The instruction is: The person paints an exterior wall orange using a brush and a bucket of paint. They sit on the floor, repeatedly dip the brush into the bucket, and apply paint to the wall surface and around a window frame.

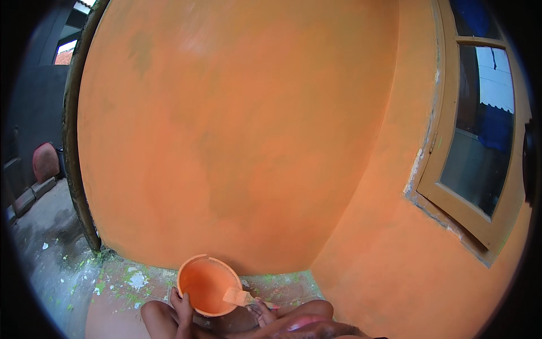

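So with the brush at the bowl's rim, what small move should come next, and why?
Probably lift the brush clear of the bowl and carry it up to the orange wall. The right hand holds it with its bristles over the rim, above the orange paint; the left hand steadies the bowl. The wall shows patchy, greenish areas.

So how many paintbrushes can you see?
1. The paintbrush is in the right hand, its bristles at the rim of the orange bowl that the left hand holds. Others may be hidden.
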Motion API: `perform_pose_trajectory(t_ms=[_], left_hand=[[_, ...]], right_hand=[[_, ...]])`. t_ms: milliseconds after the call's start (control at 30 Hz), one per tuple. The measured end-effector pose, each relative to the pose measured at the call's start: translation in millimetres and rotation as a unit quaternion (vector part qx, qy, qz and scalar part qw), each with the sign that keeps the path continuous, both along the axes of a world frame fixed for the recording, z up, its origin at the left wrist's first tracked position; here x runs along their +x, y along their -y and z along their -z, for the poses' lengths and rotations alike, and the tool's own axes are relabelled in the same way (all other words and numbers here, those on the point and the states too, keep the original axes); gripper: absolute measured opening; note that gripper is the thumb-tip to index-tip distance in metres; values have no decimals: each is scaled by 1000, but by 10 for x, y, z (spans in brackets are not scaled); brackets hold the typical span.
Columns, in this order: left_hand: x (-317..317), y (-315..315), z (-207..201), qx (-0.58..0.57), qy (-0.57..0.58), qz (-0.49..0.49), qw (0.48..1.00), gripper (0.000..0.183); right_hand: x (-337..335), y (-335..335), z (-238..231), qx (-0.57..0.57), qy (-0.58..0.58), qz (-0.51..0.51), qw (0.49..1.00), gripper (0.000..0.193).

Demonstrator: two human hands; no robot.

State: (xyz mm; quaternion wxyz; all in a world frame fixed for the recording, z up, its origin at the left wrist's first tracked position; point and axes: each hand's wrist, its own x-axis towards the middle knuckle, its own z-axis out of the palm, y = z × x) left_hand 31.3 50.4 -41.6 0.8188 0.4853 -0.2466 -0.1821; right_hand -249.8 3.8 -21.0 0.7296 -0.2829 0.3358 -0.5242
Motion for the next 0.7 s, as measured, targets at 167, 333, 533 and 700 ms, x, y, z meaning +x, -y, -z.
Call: perform_pose_trajectory(t_ms=[167,333,533,700], left_hand=[[-8,25,-75,19,1,-13,1000,12],[-47,-54,-225,21,-2,5,1000,12],[-46,-92,-291,47,-33,23,998,11],[18,-94,-228,70,4,28,997,10]], right_hand=[[15,54,20,-3,12,2,1000,21],[-1,34,-74,7,11,-16,1000,22],[54,-3,-170,32,-32,-25,999,22],[82,-11,-200,16,-9,-20,1000,20]])
